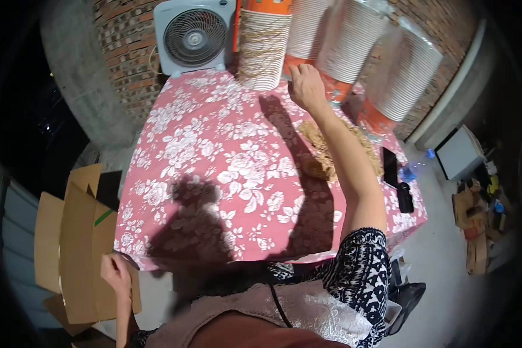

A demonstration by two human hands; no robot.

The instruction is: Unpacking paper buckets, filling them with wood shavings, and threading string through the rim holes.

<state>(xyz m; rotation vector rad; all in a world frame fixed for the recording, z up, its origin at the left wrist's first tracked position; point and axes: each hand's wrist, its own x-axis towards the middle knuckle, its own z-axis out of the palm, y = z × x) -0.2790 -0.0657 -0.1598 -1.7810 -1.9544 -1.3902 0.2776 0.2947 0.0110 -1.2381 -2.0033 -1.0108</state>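
Note:
My right hand (307,87) reaches to the far side of the table, its fingers bent in beside the base of the paper-tub stacks. What its fingers hold, if anything, is hidden. Just left of it stands a stack of white paper tubs (264,49) with tan cords hanging around it. Under my right forearm lies a heap of tan cords (319,165), partly covered by the arm. Down at the table's near left corner, my left hand (116,271) is closed, with nothing visible in it, in front of an open cardboard box (78,249).
A pink flowered cloth (214,145) covers the table. At the back stand a box fan (195,37) and more plastic-wrapped tub stacks (351,43). A phone (390,167) and a small black item (405,198) lie on the right edge. Cardboard scraps (475,223) lie on the floor.

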